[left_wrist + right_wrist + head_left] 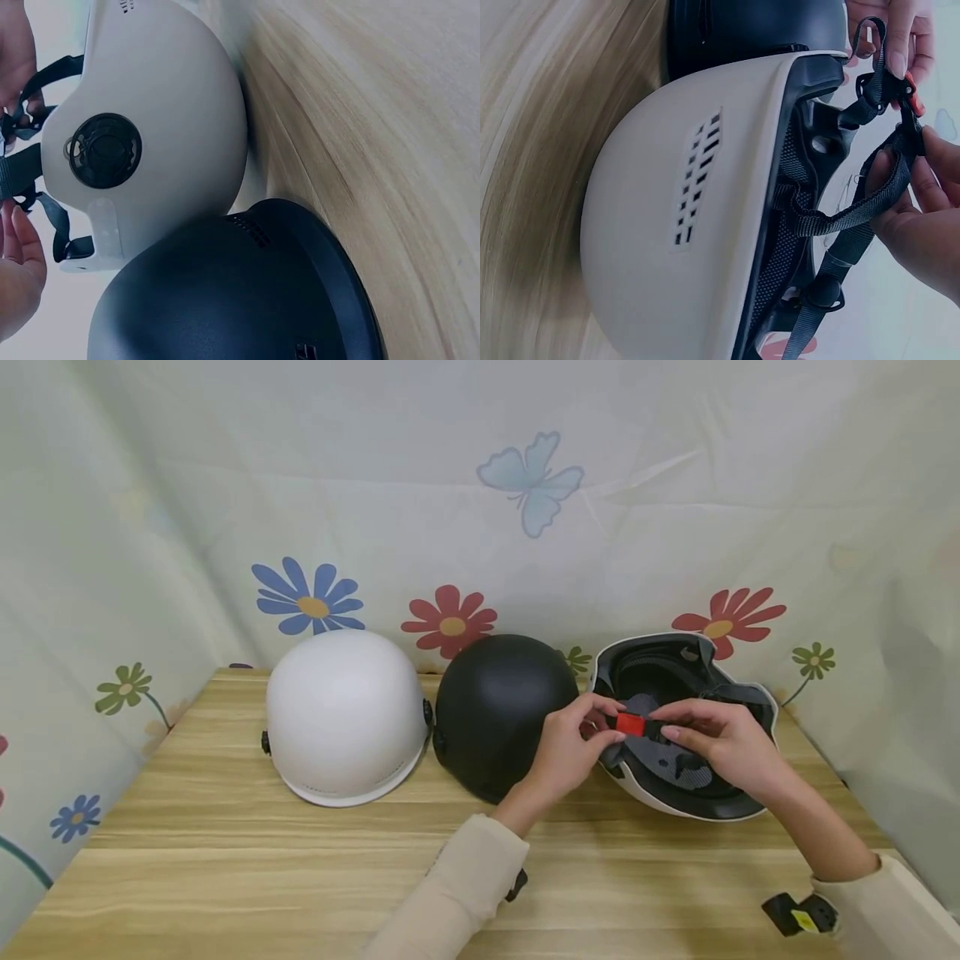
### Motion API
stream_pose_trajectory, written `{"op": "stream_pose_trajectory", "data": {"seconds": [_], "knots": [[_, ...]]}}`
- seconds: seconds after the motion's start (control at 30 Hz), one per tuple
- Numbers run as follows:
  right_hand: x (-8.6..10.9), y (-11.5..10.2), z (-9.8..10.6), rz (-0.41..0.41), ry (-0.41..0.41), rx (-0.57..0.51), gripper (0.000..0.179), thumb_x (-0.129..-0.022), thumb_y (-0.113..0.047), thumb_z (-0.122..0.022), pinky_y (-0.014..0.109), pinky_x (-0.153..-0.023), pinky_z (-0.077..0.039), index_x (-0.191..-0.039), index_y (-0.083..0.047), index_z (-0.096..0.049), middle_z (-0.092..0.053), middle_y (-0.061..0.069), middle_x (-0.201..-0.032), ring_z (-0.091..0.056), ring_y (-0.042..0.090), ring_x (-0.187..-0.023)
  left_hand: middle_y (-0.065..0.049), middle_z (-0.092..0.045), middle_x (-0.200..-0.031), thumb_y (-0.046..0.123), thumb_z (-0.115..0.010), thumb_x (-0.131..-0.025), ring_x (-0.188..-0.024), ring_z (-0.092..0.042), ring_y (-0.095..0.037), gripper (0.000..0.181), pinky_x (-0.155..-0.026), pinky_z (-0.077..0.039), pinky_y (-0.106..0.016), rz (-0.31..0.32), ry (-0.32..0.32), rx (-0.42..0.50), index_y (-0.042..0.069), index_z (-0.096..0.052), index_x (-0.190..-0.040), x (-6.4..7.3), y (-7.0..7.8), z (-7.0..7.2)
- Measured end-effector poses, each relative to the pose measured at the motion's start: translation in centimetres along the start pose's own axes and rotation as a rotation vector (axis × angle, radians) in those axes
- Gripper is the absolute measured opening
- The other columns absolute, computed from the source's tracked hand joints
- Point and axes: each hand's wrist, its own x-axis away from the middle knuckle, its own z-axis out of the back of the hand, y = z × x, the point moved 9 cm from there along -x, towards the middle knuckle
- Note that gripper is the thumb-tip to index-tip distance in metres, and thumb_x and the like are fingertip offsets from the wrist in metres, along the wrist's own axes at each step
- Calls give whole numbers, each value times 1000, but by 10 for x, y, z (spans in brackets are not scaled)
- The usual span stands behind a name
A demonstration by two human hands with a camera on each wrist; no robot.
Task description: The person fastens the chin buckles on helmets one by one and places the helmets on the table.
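Note:
A white helmet (637, 789) lies upside down at the right, its black padded inside (675, 768) facing up. Over its opening is a chin-strap buckle (630, 724) with a red part. My left hand (570, 747) pinches the buckle's left end between thumb and fingers. From the other side my right hand (727, 747) pinches the black end beside the red part. In the right wrist view the black webbing strap (847, 217) loops by the right fingers. The two buckle parts meet closely; whether they are locked I cannot tell.
A black helmet (502, 710) stands dome up just left of the upturned one. Further left is another white helmet (345, 710), also dome up. All rest on a wood-grain table (225, 877) before a flower-printed curtain (375, 510).

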Motion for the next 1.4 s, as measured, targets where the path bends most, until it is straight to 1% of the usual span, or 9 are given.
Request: {"op": "stream_pose_trajectory", "data": {"seconds": [0.17,0.4,0.67,0.87,0.97,1.0,1.2,1.27,1.4], "knots": [[-3,0,0,-29,-3,-14,19,-87,-7,-61,21,-65,-50,-105,-4,-65,-63,7,-97,-59,15,-76,-6,-67,-99,6,-74,-75,-76,-58,-7,19,-67,-48,-15,-7,22,47,4,-60,-87,-3,-2,3],[-5,0,0,-57,15,-2,19,-83,-6,-66,22,-58,-48,-102,-2,-62,-62,8,-89,-57,16,-68,-6,-67,-98,6,-73,-75,-73,-57,-11,18,-67,-48,-17,35,19,80,2,-62,-88,-5,-4,5],[-7,-4,-3,-5,-9,6,39,-73,-1,-74,18,-64,-49,-108,-1,-56,-60,12,-97,-57,7,-78,-5,-67,-99,9,-73,-76,-74,-58,-15,16,-66,-47,-18,65,17,97,3,-64,-89,-6,-5,4],[-6,-3,-3,3,-23,15,34,-74,2,-73,19,-61,-49,-103,0,-58,-63,11,-91,-59,7,-74,-5,-67,-100,7,-72,-77,-74,-57,-15,16,-65,-47,-18,70,0,99,3,-64,-90,-7,-5,3],[-5,-2,-3,0,-24,14,31,-75,1,-72,20,-61,-49,-102,-1,-59,-64,10,-90,-60,7,-74,-4,-67,-100,4,-71,-77,-74,-56,-14,15,-65,-46,-17,62,-12,96,3,-64,-91,-6,-4,3],[-5,-1,-3,-2,-24,13,30,-75,1,-72,20,-61,-49,-102,-1,-59,-64,10,-90,-60,7,-74,-6,-67,-100,2,-70,-77,-74,-56,-15,15,-64,-46,-17,63,-14,97,1,-64,-90,-6,0,4],[-5,-2,-3,8,-12,0,28,-76,2,-71,20,-62,-49,-102,-1,-60,-64,10,-90,-60,7,-75,-5,-65,-106,-3,-69,-77,-72,-53,-10,15,-62,-45,-15,-8,-7,50,1,-64,-92,-7,5,6],[-5,-2,-3,11,-4,-5,28,-76,3,-70,19,-62,-49,-102,-1,-60,-65,10,-90,-60,7,-76,-4,-65,-106,-2,-70,-77,-71,-51,-7,17,-61,-44,-14,-33,3,32,3,-65,-93,-7,2,5],[-5,-4,-2,19,12,-5,28,-76,3,-70,18,-63,-49,-101,0,-60,-65,11,-90,-60,6,-76,-5,-65,-104,-3,-70,-77,-71,-51,-9,17,-60,-44,-14,-35,10,40,2,-65,-92,-8,1,6]]}}
